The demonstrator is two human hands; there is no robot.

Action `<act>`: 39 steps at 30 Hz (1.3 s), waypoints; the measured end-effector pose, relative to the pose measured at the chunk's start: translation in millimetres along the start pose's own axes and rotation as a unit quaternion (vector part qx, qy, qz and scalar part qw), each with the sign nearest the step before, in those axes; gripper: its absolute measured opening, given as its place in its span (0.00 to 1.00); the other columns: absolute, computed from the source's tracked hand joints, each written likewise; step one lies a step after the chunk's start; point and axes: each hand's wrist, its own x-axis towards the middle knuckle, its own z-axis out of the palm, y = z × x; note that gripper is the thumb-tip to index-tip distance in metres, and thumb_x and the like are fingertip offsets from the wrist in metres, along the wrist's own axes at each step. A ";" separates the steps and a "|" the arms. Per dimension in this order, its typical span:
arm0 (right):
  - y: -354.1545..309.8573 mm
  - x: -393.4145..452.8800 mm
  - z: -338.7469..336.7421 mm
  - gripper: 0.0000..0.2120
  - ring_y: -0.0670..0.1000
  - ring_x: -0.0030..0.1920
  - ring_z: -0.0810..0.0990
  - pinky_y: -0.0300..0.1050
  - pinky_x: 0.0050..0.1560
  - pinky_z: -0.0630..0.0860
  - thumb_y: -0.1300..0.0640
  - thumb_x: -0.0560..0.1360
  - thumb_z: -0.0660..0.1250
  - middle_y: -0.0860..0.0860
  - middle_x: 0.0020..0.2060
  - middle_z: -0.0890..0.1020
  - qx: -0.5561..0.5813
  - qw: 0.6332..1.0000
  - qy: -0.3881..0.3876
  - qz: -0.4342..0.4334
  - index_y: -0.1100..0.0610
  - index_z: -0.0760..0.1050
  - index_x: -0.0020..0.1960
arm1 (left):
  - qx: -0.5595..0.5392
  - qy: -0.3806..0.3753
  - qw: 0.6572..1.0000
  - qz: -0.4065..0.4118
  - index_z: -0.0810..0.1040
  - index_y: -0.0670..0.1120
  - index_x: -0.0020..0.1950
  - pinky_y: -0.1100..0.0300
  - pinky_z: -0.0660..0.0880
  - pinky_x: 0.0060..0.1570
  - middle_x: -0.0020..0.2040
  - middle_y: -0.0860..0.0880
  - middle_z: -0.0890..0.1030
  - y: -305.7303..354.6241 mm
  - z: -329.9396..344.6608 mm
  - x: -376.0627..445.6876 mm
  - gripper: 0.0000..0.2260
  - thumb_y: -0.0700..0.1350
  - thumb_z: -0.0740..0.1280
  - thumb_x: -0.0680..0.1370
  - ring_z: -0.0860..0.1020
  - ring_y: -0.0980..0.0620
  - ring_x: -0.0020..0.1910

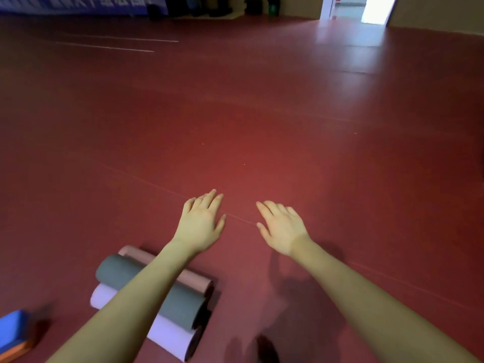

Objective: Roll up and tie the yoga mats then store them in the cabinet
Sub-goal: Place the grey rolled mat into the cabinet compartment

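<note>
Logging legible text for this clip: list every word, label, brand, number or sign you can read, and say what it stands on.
Blue banner on the far wall: pale characters, cropped by the top edge and too blurred to read.
Rolled mats, pink, grey and white: no print visible.
Blue block at bottom left: no print visible.
Nothing legible anywhere else.

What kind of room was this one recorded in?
Probably a gym or exercise studio: a wide red sports floor with painted lines, rolled yoga mats lying on it, and an open doorway far off.

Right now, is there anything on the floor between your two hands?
No. In the head view, only bare red floor lies between the left hand and the right hand.
</note>
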 end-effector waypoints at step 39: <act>-343.4 134.6 176.0 0.27 0.54 0.72 0.62 0.49 0.67 0.61 0.48 0.80 0.55 0.52 0.75 0.60 0.092 0.979 -0.090 0.160 0.54 0.54 0.77 | 0.002 -0.155 0.976 0.154 0.67 0.43 0.72 0.51 0.56 0.68 0.73 0.43 0.66 -400.4 76.6 -39.4 0.37 0.60 0.42 0.71 0.65 0.44 0.71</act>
